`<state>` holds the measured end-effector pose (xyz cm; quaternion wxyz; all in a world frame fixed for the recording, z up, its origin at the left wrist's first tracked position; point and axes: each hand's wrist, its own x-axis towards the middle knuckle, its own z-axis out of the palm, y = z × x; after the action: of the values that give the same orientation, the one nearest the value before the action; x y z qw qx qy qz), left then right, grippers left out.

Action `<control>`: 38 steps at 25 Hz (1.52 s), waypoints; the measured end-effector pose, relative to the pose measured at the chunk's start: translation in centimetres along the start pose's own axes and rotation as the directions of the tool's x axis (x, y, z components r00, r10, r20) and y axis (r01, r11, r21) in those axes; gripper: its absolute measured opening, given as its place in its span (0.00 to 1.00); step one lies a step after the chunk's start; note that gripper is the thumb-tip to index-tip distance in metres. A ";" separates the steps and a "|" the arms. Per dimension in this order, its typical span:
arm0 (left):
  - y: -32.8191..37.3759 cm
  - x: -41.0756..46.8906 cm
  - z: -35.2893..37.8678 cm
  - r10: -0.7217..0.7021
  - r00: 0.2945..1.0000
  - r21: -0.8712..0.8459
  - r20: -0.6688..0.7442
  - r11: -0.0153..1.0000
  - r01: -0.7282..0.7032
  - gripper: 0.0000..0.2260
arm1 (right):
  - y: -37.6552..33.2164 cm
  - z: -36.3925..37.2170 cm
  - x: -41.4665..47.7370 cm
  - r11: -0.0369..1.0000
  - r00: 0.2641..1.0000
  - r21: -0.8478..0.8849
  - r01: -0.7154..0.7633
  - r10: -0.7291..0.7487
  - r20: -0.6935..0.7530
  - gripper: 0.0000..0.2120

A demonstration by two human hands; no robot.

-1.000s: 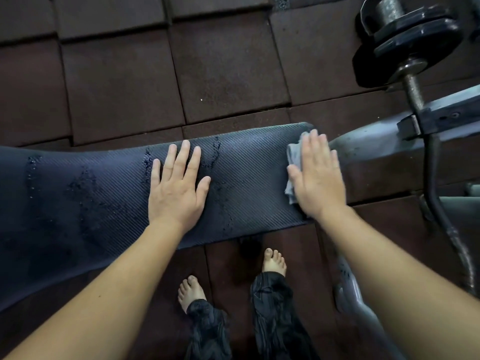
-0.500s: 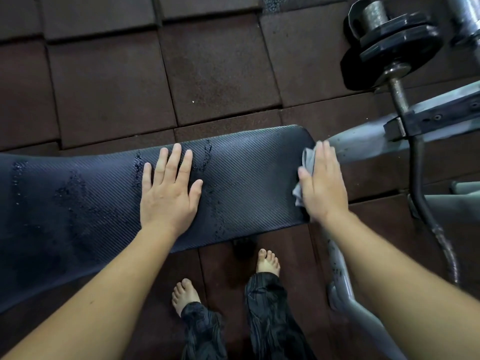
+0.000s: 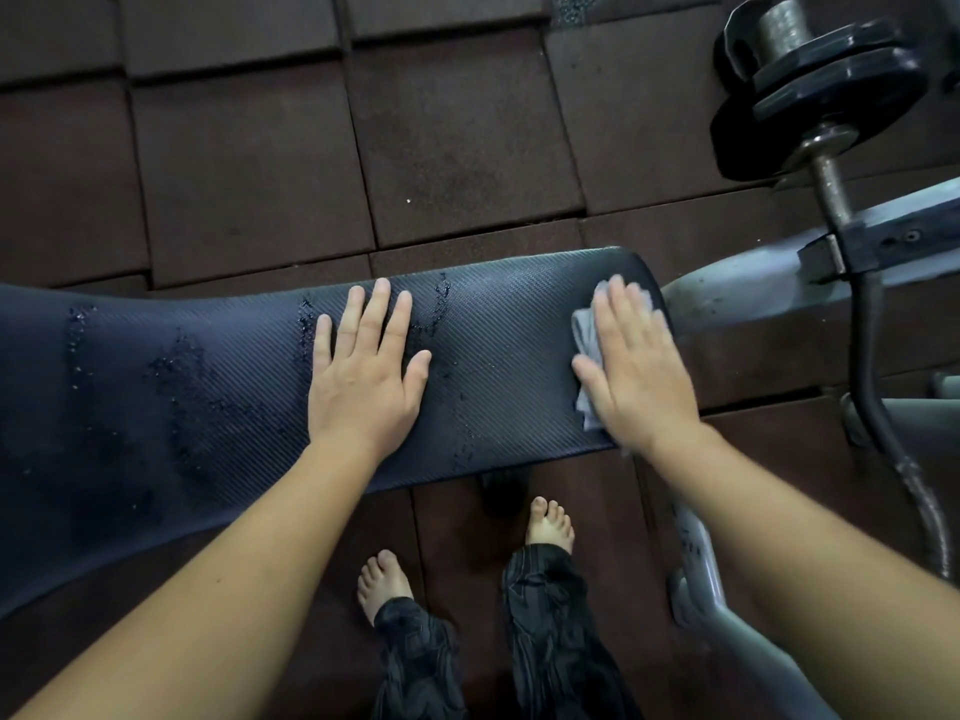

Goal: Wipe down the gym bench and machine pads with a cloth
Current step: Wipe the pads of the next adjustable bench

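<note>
- Dark ribbed bench pad (image 3: 519, 356) across the middle, speckled with wet droplets (image 3: 176, 371) toward the left.
- Left hand (image 3: 363, 387) flat on the pad, fingers straight and spread.
- Right hand (image 3: 639, 376) flat too, fingers straight, pressing a grey cloth (image 3: 584, 330) onto the pad's right end.
- Reddish-brown rubber floor tiles (image 3: 249, 168) all around; black weight plates (image 3: 831, 85) top right, above the grey metal frame (image 3: 727, 298).

Location: gym. Indicators: padded bench (image 3: 498, 366), barbell (image 3: 830, 181) loaded with plates (image 3: 852, 90), grey steel frame (image 3: 737, 298), dark rubber floor tiles (image 3: 244, 168).
</note>
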<state>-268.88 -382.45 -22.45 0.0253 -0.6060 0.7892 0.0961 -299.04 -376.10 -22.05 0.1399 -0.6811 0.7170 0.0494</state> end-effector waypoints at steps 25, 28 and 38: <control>-8.6 -2.5 -1.4 -0.087 0.996 -0.049 0.007 0.995 0.087 0.28 | -9.5 -1.3 6.3 0.998 0.998 -0.043 0.035 -0.037 -0.042 0.37; -8.4 -2.5 -1.2 -0.101 0.995 -0.032 -0.006 0.994 0.101 0.30 | -2.5 -2.6 4.7 0.961 0.961 0.019 -0.275 0.276 -0.020 0.40; -9.5 -2.5 -2.1 -0.067 0.997 -0.075 0.034 0.995 0.070 0.29 | -14.0 -1.3 6.1 0.992 0.992 -0.042 0.123 -0.123 0.000 0.35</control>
<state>-258.97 -382.83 -21.12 0.0179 -0.6317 0.7632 0.1348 -285.52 -383.28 -20.81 0.1272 -0.7268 0.6728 0.0548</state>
